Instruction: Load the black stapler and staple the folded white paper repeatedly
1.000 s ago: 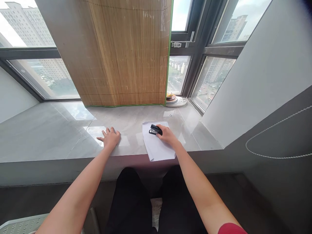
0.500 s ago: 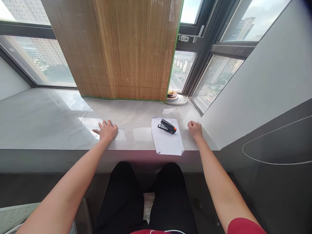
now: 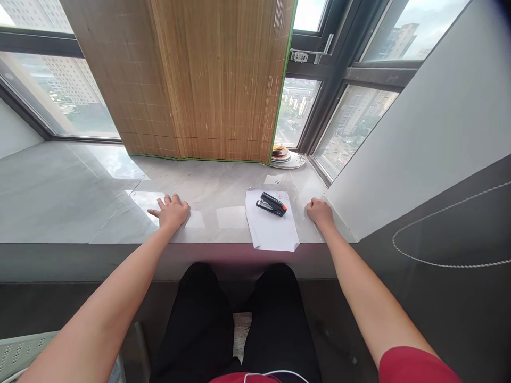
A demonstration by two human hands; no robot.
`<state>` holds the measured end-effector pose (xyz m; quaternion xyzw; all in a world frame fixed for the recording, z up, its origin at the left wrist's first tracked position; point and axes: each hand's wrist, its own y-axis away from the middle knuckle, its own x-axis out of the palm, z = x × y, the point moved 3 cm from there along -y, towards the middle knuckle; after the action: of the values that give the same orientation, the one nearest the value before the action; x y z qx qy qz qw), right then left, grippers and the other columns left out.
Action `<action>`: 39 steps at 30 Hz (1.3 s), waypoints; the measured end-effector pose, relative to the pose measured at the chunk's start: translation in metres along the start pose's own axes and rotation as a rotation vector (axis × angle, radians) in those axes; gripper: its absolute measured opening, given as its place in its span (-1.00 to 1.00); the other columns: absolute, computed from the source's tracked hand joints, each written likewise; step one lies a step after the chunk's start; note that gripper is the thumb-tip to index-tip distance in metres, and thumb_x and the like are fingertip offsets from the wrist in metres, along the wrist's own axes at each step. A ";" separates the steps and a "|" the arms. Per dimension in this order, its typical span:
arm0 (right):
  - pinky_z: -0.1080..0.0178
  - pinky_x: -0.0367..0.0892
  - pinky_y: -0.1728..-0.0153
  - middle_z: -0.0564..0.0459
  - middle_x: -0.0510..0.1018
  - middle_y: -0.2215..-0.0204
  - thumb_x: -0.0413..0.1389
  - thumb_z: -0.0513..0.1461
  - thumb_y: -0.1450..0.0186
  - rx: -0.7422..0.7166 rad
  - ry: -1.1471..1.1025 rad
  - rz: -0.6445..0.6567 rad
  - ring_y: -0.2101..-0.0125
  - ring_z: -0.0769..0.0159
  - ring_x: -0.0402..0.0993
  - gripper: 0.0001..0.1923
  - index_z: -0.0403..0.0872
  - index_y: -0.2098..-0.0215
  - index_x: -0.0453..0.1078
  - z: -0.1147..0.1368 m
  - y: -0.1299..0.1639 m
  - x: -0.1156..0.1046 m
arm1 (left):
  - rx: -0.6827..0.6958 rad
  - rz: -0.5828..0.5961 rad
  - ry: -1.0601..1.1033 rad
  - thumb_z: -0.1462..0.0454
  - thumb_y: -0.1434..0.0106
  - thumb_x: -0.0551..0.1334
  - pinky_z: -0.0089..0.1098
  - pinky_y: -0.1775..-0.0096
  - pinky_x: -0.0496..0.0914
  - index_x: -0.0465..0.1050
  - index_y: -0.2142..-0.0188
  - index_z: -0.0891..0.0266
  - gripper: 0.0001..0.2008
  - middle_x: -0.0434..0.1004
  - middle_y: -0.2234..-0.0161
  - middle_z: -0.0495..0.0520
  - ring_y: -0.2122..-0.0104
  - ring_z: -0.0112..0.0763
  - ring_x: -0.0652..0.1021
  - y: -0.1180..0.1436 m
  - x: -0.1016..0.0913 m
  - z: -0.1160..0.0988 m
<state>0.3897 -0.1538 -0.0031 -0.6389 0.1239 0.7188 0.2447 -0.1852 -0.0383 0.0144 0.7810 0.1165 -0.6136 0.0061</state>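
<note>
Lying slantwise on a sheet of white paper (image 3: 272, 226), the black plastic stapler (image 3: 271, 204) shows an orange tip and sits just left of the right hand (image 3: 319, 211). That grip is curled into a loose fist, holding nothing, knuckles resting on the glossy grey stone tabletop (image 3: 215, 198) beside the paper's edge. Well apart to the left, the left hand (image 3: 171, 210) lies flat, fingers spread, palm down on the tabletop.

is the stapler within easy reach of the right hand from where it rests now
Probably yes. The right hand rests closed on the sill beside the paper, and the stapler lies on that paper just to its left, with nothing between them.
</note>
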 end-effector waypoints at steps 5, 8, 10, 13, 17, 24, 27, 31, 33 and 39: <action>0.13 0.15 0.25 -0.27 0.66 0.13 -0.04 -0.23 -0.53 -0.006 0.017 0.021 0.14 0.05 0.55 -0.65 -0.14 0.06 0.60 -0.001 -0.002 0.000 | -0.007 0.022 -0.007 0.05 -0.55 -0.13 0.61 -0.35 -0.08 0.29 -0.47 0.30 -0.34 0.09 -0.55 0.47 -0.54 0.43 0.03 -0.003 0.001 0.002; 0.14 0.16 0.26 -0.26 0.66 0.12 -0.04 -0.22 -0.53 -0.008 0.021 0.025 0.14 0.05 0.54 -0.64 -0.14 0.04 0.60 -0.001 -0.004 0.002 | -0.009 0.061 -0.026 -0.04 -0.55 -0.16 0.63 -0.35 -0.13 0.22 -0.53 0.29 -0.26 0.01 -0.58 0.45 -0.55 0.46 -0.02 -0.005 0.003 0.002; 0.15 0.16 0.27 -0.24 0.66 0.14 -0.05 -0.22 -0.52 -0.009 0.021 0.027 0.15 0.06 0.54 -0.65 -0.13 0.05 0.59 -0.002 -0.004 0.002 | -0.006 0.095 -0.039 -0.09 -0.55 -0.18 0.65 -0.34 -0.18 0.15 -0.57 0.29 -0.21 -0.06 -0.60 0.45 -0.56 0.48 -0.06 -0.007 0.004 0.003; 0.18 0.17 0.27 -0.20 0.66 0.19 -0.05 -0.22 -0.52 -0.010 0.019 0.034 0.16 0.08 0.55 -0.65 -0.11 0.09 0.59 -0.003 -0.005 0.003 | -0.003 0.122 -0.054 -0.08 -0.55 -0.21 0.65 -0.34 -0.21 0.08 -0.60 0.30 -0.19 -0.12 -0.61 0.44 -0.56 0.49 -0.09 -0.010 0.006 0.004; 0.19 0.19 0.26 -0.19 0.67 0.19 -0.06 -0.21 -0.51 -0.014 0.017 0.031 0.16 0.06 0.56 -0.65 -0.10 0.10 0.58 -0.004 -0.006 0.003 | 0.003 0.143 -0.071 -0.11 -0.53 -0.22 0.65 -0.34 -0.23 0.03 -0.61 0.30 -0.16 -0.17 -0.62 0.44 -0.57 0.51 -0.12 -0.013 0.009 0.007; 0.16 0.24 0.24 -0.24 0.68 0.20 -0.05 -0.22 -0.48 -0.019 -0.002 0.012 0.15 0.02 0.58 -0.65 -0.12 0.14 0.59 -0.003 -0.012 0.006 | 0.005 0.146 -0.090 -0.18 -0.51 -0.25 0.66 -0.33 -0.24 0.00 -0.62 0.28 -0.10 -0.20 -0.62 0.44 -0.56 0.53 -0.14 -0.014 0.013 0.008; 0.15 0.27 0.22 -0.25 0.66 0.22 -0.04 -0.21 -0.48 -0.042 -0.029 -0.015 0.16 0.01 0.57 -0.66 -0.13 0.19 0.58 -0.003 -0.011 0.005 | 0.007 0.128 -0.093 -0.16 -0.52 -0.24 0.68 -0.32 -0.23 0.03 -0.62 0.30 -0.12 -0.18 -0.62 0.47 -0.56 0.54 -0.12 -0.014 0.012 0.006; 0.14 0.34 0.10 -0.20 0.64 0.21 -0.04 -0.18 -0.51 -0.173 -0.106 -0.062 0.09 0.02 0.53 -0.67 -0.08 0.22 0.54 0.009 -0.006 -0.004 | 0.005 0.132 -0.098 -0.14 -0.53 -0.22 0.70 -0.31 -0.21 0.03 -0.61 0.32 -0.13 -0.16 -0.61 0.48 -0.55 0.57 -0.11 -0.013 0.011 0.004; 0.13 0.38 0.01 -0.16 0.64 0.14 -0.07 -0.17 -0.53 -0.268 -0.157 -0.082 0.02 0.05 0.51 -0.67 -0.05 0.16 0.53 0.025 -0.007 -0.007 | 0.006 0.135 -0.103 -0.14 -0.52 -0.22 0.70 -0.31 -0.21 0.03 -0.62 0.32 -0.13 -0.17 -0.61 0.48 -0.55 0.57 -0.11 -0.013 0.011 0.004; 0.08 0.35 -0.29 -0.15 0.46 -0.32 0.03 -0.21 -0.45 -0.479 -0.221 -0.025 -0.31 0.07 0.39 -0.68 -0.03 -0.06 0.55 0.111 -0.038 0.006 | 0.003 0.128 -0.108 -0.14 -0.53 -0.23 0.66 -0.33 -0.18 0.03 -0.61 0.31 -0.13 -0.16 -0.62 0.46 -0.56 0.55 -0.11 -0.013 0.011 0.005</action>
<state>0.3139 -0.0659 0.0136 -0.5976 -0.0854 0.7900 0.1073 -0.1900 -0.0247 0.0041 0.7526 0.0648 -0.6533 0.0506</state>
